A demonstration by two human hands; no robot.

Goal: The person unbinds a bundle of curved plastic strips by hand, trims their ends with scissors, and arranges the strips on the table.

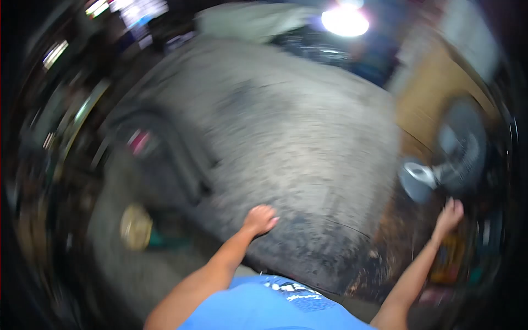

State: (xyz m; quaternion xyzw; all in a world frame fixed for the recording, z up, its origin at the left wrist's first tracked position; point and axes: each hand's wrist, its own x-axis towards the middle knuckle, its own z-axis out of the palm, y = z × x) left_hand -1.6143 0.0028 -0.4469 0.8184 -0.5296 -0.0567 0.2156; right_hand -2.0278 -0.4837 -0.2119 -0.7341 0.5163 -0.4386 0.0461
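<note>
My left hand (260, 220) is closed, with its fingers curled, over the near edge of a large worn grey work surface (297, 143). Whatever it may hold is hidden. On the right, my right hand (452, 213) is also closed, just below the grey round base of a fan (416, 179); I cannot make out anything in it. Motion blurs the whole view. A dark bent tube-like thing (176, 148) lies along the left side of the surface.
A cardboard box (426, 104) stands behind the fan at the right. A pale sack (247, 22) lies at the far edge, beside a bright lamp (345, 21). Below left is a round yellowish-topped object (136, 226). A yellow item (448, 256) sits below my right hand.
</note>
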